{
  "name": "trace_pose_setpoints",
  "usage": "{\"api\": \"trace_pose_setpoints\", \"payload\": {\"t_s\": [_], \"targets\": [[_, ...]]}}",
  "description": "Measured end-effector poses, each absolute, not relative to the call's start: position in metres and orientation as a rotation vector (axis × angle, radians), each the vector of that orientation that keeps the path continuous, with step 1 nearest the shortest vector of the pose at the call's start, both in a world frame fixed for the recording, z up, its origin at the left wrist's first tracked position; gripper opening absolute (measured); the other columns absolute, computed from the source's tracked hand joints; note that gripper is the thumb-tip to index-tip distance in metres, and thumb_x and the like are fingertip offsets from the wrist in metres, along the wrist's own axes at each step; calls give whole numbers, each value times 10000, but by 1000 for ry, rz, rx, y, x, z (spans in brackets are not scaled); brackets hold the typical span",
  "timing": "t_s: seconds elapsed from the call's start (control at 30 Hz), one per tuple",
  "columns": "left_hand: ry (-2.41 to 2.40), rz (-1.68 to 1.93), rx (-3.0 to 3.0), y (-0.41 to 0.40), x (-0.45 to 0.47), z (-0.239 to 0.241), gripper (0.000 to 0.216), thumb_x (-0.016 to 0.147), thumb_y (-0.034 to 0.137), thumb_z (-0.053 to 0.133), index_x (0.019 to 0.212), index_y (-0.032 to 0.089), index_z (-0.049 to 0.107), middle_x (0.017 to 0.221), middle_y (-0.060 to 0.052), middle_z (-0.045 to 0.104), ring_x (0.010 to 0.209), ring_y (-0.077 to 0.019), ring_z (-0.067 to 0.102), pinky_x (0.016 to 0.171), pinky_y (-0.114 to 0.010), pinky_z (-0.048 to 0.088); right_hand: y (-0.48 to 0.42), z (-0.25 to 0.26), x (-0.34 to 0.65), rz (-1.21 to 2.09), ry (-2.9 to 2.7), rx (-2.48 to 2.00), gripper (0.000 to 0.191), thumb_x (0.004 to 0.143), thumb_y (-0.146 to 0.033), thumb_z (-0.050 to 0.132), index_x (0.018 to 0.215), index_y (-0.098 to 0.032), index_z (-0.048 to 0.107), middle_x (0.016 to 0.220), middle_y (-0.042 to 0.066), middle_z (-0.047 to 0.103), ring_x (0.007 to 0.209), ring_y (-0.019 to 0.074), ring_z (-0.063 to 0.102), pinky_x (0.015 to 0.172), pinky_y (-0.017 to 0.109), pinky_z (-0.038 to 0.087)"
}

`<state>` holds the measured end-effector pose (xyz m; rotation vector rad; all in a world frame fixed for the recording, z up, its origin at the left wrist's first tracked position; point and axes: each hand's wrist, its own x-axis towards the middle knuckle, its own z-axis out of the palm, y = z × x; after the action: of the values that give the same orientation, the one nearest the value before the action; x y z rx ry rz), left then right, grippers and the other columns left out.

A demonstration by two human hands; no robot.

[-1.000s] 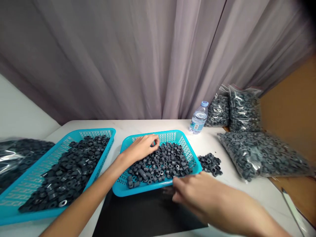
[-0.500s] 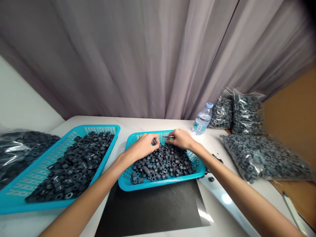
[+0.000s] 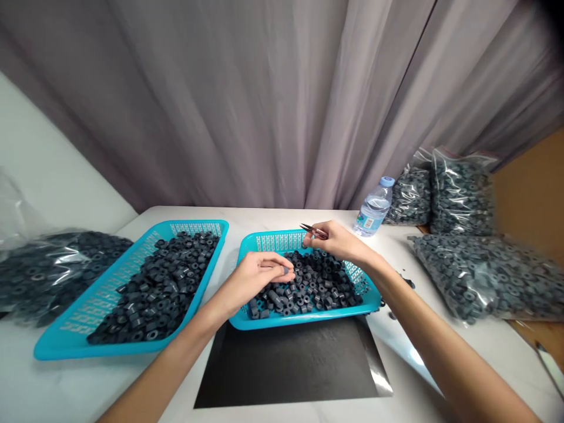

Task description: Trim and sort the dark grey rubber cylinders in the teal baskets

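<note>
Over the nearer-right turquoise basket (image 3: 304,319), my left hand (image 3: 259,276) is closed, pinching a small dark grey ring-shaped piece (image 3: 286,270) in its fingertips. My right hand (image 3: 337,239), at the basket's back edge, is closed around a slim pointed metal tool (image 3: 314,231). Its tips point left, away from the left hand; whether it is tweezers or small scissors I cannot make out. Below both hands lies a heap of dark grey ring-shaped pieces (image 3: 315,288), some hidden by the left hand.
Another turquoise basket (image 3: 94,351) of similar pieces stands left, beside a clear bag (image 3: 66,264). To the right are a water bottle (image 3: 374,208) and several filled bags (image 3: 467,276). A black sheet (image 3: 291,370) lies in front; grey curtains (image 3: 220,106) hang behind.
My hands have moved apart. The left has come lower toward the heap; the right has lifted slightly with the tool, now angled upward. The view has shifted a little left.
</note>
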<state>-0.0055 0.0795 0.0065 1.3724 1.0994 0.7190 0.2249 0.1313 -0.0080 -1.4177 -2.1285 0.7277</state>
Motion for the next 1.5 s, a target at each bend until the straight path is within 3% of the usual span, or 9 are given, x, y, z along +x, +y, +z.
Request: {"api": "trace_pose_setpoints", "payload": {"t_s": [0.1, 0.23, 0.37, 0.5, 0.7, 0.87, 0.93, 1.13, 1.5], "targets": [[1032, 724, 1261, 82, -5, 7, 181, 839, 235, 708, 962, 114, 762, 1029, -131, 796, 1047, -268, 742, 1078, -385, 489, 119, 2, 223, 1166, -1961, -1086, 377, 828, -540, 676, 850, -163, 674, 759, -13, 578, 700, 137, 478, 688, 269, 378], [924, 778, 1209, 85, -3, 5, 184, 876, 248, 685, 946, 98, 767, 1082, -133, 774, 1125, -281, 698, 1105, -388, 460, 112, 6, 221, 1414, -1921, -956, 402, 773, -567, 738, 830, -177, 664, 710, -45, 514, 665, 121, 424, 665, 267, 346], [931, 740, 1283, 86, 1, 5, 214, 870, 310, 738, 991, 134, 757, 1089, -90, 739, 1099, -226, 663, 1039, -321, 473, 114, 2, 218, 1513, -1866, -861, 426, 764, -591, 743, 791, -180, 635, 761, -23, 603, 749, 149, 538, 753, 290, 412], [986, 741, 1177, 82, 0, 1, 224, 832, 305, 786, 994, 156, 742, 1000, -51, 721, 907, -132, 631, 864, -221, 496, 113, -2, 212, 1560, -1811, -798, 414, 721, -563, 794, 823, -191, 641, 828, 12, 676, 862, 192, 628, 847, 327, 464], [958, 712, 1022, 81, -1, -2, 202, 877, 217, 734, 1058, 130, 755, 1069, -108, 727, 876, -119, 614, 863, -213, 506, 122, 0, 231, 1096, -1897, -1123, 343, 898, -500, 633, 780, -178, 614, 725, -3, 626, 675, 135, 549, 673, 276, 419], [912, 715, 935, 85, 0, -1, 188, 931, 175, 652, 1027, 65, 770, 951, -105, 672, 701, -70, 520, 576, -124, 440, 134, -13, 251, 363, -2110, -1733, 168, 899, -283, 607, 792, -192, 700, 809, 66, 718, 741, 191, 626, 644, 293, 373], [895, 717, 883, 86, -1, -1, 188, 941, 160, 629, 978, 40, 768, 903, -100, 637, 656, -59, 473, 497, -113, 375, 133, -21, 249, 310, -2143, -1773, 85, 842, -210, 649, 837, -198, 733, 902, 94, 739, 827, 225, 646, 669, 302, 371], [883, 704, 712, 86, 0, -2, 231, 968, 173, 572, 831, 59, 719, 869, -80, 568, 639, -69, 445, 486, -144, 358, 130, -39, 238, 194, -2192, -1847, 241, 833, -75, 564, 966, -163, 743, 1000, 145, 738, 873, 238, 656, 694, 311, 377], [935, 688, 773, 84, 1, -5, 300, 976, 316, 583, 867, 73, 721, 819, -50, 545, 674, -93, 472, 515, -178, 341, 126, -7, 247, 371, -2170, -1591, 122, 860, -169, 641, 917, -192, 746, 943, 71, 761, 883, 205, 673, 751, 282, 447]]}}
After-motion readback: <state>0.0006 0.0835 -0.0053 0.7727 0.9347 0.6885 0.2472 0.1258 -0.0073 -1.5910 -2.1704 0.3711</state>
